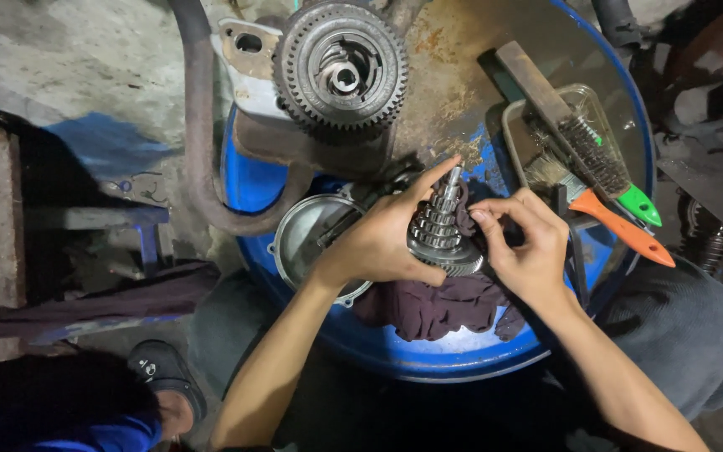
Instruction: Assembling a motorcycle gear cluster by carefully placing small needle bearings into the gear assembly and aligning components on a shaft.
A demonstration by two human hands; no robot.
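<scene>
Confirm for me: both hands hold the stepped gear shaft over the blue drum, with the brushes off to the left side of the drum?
Not quite. The head view shows the left hand and right hand holding the stepped gear shaft over the blue drum, but the brushes lie on the right side of the drum, not the left.

Beyond your fingers sits a rusty blue drum top (453, 50) (paint flaking), with stained grey concrete floor (85, 59) off left.
</scene>
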